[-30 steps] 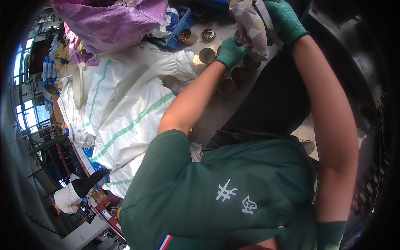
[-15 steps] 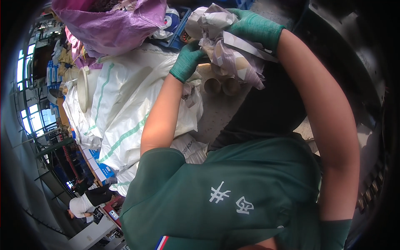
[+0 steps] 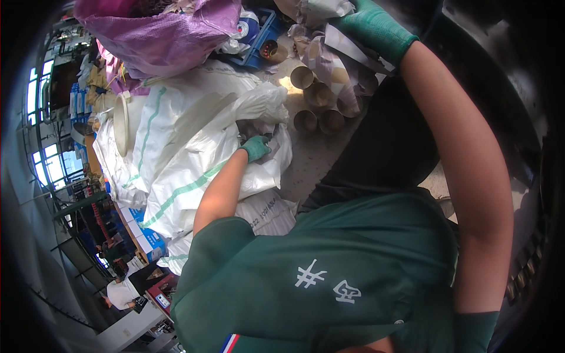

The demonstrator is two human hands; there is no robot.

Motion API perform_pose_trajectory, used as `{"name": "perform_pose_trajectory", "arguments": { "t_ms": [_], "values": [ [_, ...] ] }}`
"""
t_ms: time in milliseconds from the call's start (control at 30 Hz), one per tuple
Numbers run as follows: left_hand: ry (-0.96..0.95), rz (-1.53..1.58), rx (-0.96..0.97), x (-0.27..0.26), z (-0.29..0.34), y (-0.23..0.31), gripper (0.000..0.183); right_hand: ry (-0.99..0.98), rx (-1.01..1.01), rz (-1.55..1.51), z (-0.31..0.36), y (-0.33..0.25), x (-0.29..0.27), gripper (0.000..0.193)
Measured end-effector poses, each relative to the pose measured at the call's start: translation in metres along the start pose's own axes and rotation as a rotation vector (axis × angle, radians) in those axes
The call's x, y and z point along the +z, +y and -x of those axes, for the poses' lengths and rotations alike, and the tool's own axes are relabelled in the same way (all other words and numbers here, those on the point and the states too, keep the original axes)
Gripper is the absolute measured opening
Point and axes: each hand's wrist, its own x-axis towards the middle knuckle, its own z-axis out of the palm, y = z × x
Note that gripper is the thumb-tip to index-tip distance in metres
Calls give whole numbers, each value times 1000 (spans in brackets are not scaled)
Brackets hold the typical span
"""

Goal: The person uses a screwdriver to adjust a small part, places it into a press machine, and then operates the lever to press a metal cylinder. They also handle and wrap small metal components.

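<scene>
In a green glove, my left hand is at the opening of a large white woven sack with green stripes. Its fingertips are partly lost in the sack's folds, and whether they grip anything does not show. My right hand, also gloved in green, is closed on a bundle of crumpled paper near the top edge. Looser torn paper hangs below that hand. Under and beside it, several brownish hollow cylinders stand on the floor, open ends up.
A purple woven sack bulges at the upper left. Beside it is a blue plastic crate, with a cylinder holding small red items close by. Dark machinery rises on the right. Another person works far off at lower left.
My left hand has left the crumpled paper and come down to the white sack's opening. My right hand has moved slightly up with the paper, and more cylinders show beneath.
</scene>
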Motion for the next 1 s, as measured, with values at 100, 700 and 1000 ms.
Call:
{"name": "perform_pose_trajectory", "arguments": {
  "t_ms": [100,700,1000],
  "values": [
    [-109,-138,119,-25,15,37,47,15,8,5,-1,4,-2,56],
    [696,-160,600,-67,-33,210,73,111,42,-22,-1,14,-21,55],
    [657,-98,605,-66,-41,199,49,144,63,-45,1,22,-32,54]
  ]
}}
